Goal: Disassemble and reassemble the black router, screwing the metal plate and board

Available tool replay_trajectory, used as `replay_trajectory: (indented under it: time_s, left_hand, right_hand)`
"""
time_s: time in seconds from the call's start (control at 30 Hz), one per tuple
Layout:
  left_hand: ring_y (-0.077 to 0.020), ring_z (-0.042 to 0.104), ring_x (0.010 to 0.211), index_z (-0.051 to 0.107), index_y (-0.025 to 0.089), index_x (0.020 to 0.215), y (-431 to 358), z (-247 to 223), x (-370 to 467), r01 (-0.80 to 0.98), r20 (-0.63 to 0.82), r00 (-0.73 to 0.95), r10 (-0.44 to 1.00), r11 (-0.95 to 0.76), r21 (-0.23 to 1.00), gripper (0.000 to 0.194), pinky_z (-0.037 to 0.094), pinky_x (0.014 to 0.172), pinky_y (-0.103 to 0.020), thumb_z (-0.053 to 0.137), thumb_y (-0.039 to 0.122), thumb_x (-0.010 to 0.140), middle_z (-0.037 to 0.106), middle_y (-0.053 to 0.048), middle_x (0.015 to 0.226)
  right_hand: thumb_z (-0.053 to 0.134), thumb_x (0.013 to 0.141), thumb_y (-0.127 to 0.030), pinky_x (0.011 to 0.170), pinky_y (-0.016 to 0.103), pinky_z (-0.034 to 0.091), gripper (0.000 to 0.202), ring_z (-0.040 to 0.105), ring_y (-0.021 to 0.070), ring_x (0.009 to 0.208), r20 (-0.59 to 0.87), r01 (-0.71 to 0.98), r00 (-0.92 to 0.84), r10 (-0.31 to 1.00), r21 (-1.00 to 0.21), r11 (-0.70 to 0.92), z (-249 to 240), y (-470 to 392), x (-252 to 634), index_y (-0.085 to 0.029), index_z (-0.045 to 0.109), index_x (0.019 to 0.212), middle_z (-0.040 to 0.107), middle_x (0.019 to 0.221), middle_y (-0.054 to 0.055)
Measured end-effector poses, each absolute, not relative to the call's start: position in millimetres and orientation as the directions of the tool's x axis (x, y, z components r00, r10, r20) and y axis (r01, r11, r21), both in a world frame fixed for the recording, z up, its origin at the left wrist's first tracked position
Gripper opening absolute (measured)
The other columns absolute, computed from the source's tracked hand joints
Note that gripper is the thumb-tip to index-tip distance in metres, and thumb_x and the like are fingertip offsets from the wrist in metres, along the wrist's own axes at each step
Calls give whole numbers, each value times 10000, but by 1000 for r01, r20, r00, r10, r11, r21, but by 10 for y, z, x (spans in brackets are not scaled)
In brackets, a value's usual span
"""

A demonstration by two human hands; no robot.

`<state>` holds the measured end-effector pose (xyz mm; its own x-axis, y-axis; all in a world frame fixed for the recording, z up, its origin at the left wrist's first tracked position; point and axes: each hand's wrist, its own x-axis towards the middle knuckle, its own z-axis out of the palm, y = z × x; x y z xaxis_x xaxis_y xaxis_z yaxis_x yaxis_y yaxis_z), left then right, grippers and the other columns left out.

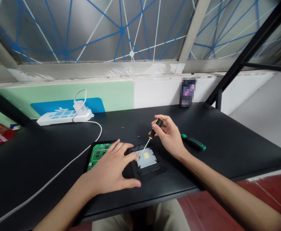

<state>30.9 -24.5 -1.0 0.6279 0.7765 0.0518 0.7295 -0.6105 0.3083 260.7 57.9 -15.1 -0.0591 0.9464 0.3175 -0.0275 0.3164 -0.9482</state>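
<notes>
My right hand (pixel 168 134) is closed around the black and yellow handle of a screwdriver (pixel 156 127). Its metal shaft slants down to the left, and the tip meets the left edge of a silver metal plate (pixel 151 161) with a pale yellow square on it. That plate sits in a black plastic housing (pixel 150 171) lying flat on the table. My left hand (pixel 115 163) is spread, its index fingertip at the plate's left edge close to the screwdriver tip. Under that hand, partly hidden, a green circuit board (pixel 98 152) lies in a black casing.
A green and black tool handle (pixel 193 142) lies right of my right hand. Two tiny metal pieces, one a small pin (pixel 138 136), lie behind the housing. A white power strip (pixel 58 117) with a plugged charger stands back left; its white cable (pixel 65 168) crosses the table. A blurred upright object (pixel 187 92) leans at the back wall.
</notes>
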Motion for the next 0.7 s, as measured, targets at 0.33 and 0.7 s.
replay_trajectory:
  time_s: [0.33, 0.7]
  left_hand:
    - [-363, 459, 1387, 626, 265, 1130, -250, 12, 311, 733, 35, 627, 778, -604, 312, 512, 170, 1220, -648, 740, 638, 798, 540, -141, 1378]
    - [-391, 503, 1335, 639, 242, 1084, -248, 24, 318, 723, 64, 626, 777, -610, 323, 499, 199, 1200, -675, 757, 628, 789, 560, -147, 1350]
  right_hand:
    - [721, 839, -372, 581, 279, 592, 348, 690, 108, 645, 350, -57, -49, 935, -936, 348, -163, 578, 2602, -253, 538, 1110, 616, 966, -7]
    - [701, 861, -297, 599, 272, 619, 283, 708, 108, 645, 496, -41, 28, 868, -867, 497, -158, 433, 2607, -264, 535, 1088, 623, 949, -16]
